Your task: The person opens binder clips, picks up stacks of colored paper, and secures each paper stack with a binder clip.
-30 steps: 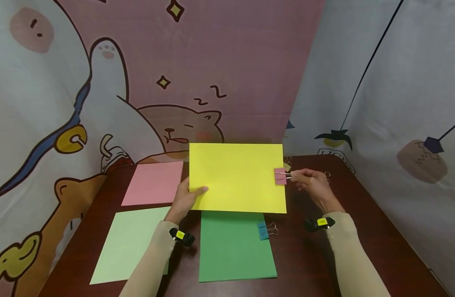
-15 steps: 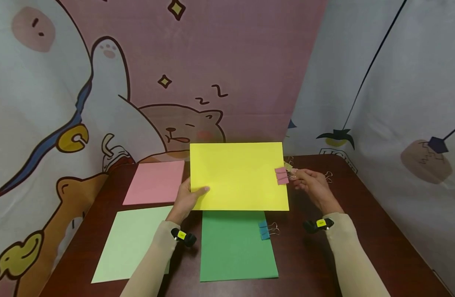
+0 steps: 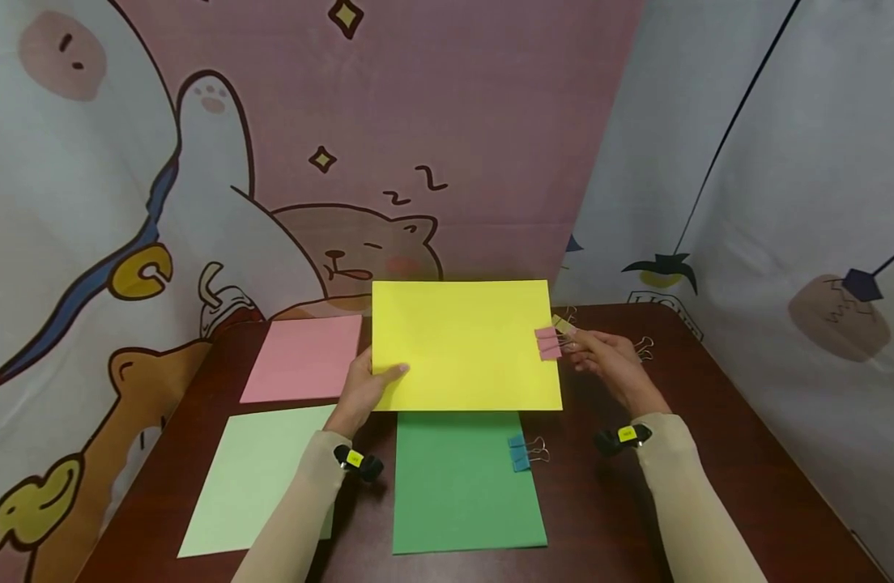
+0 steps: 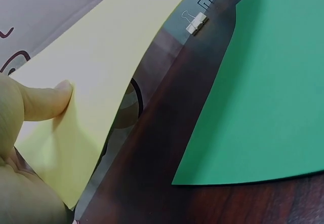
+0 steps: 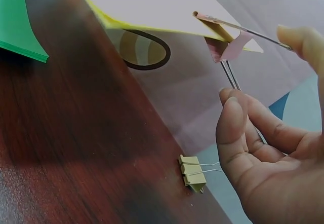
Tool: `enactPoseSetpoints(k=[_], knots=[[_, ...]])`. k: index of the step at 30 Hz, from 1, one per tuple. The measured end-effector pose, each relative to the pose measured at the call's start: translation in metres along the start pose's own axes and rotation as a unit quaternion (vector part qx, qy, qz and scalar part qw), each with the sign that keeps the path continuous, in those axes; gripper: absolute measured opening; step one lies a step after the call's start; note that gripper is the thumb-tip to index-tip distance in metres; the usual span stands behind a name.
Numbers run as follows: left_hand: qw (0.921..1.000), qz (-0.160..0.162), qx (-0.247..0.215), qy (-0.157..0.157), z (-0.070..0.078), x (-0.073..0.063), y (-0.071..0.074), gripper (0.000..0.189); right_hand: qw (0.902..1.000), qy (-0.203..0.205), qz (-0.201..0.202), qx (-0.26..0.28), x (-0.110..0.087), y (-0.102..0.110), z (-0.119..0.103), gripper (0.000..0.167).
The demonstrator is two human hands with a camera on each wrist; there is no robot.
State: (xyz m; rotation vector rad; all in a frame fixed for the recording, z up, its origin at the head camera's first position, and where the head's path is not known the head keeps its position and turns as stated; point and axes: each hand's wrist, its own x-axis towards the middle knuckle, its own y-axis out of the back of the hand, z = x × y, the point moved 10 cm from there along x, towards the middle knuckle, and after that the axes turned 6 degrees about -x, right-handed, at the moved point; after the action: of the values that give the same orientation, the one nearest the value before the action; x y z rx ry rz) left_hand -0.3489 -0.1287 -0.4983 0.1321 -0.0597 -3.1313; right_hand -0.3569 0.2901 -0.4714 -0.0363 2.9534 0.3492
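My left hand (image 3: 365,387) holds the yellow paper (image 3: 461,344) up by its left edge, thumb on the front face. In the left wrist view the thumb presses on the paper (image 4: 96,72). At the right edge of the paper sits a pink binder clip (image 3: 548,344), its mouth over the edge. My right hand (image 3: 613,364) holds this clip by its wire handles. The right wrist view shows the thumb on one handle and curled fingers at the other, the handles spread apart around the pink clip (image 5: 218,49).
Green paper (image 3: 465,486) with a blue binder clip (image 3: 520,453) on its right edge lies below. Pink paper (image 3: 304,356) and pale green paper (image 3: 250,478) lie at left. A yellowish binder clip (image 5: 192,173) stands near the far edge of the dark table (image 3: 585,502).
The pink clip has turned slightly, and its handles, close together a second ago, now show apart. The yellow paper's right side has shifted a little, lately leftward.
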Motion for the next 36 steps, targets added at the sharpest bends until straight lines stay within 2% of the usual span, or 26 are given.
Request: enactPoseSetpoints(k=[7, 15, 21, 25, 36], knots=[[0.9999, 0.002, 0.013, 0.011, -0.001, 0.004, 0.001, 0.046, 0.9995, -0.018, -0.001, -0.027, 0.007, -0.004, 0.003, 0.072], [0.9992, -0.002, 0.023, 0.034, -0.005, 0.011, 0.004, 0.042, 0.9977, -0.049, 0.005, -0.047, 0.024, -0.008, 0.012, 0.083], [0.9984, 0.019, 0.041, 0.034, -0.004, 0.021, 0.008, 0.047, 0.9957, -0.063, 0.017, -0.065, 0.041, -0.012, 0.017, 0.093], [0.9979, 0.019, 0.048, 0.039, -0.006, 0.025, 0.009, 0.048, 0.9956, -0.064, 0.022, -0.064, 0.05, -0.016, 0.021, 0.1], [0.9888, 0.022, 0.147, 0.02, -0.007, 0.032, 0.015, 0.044, 0.9921, -0.072, 0.028, -0.099, 0.062, -0.028, 0.035, 0.093]])
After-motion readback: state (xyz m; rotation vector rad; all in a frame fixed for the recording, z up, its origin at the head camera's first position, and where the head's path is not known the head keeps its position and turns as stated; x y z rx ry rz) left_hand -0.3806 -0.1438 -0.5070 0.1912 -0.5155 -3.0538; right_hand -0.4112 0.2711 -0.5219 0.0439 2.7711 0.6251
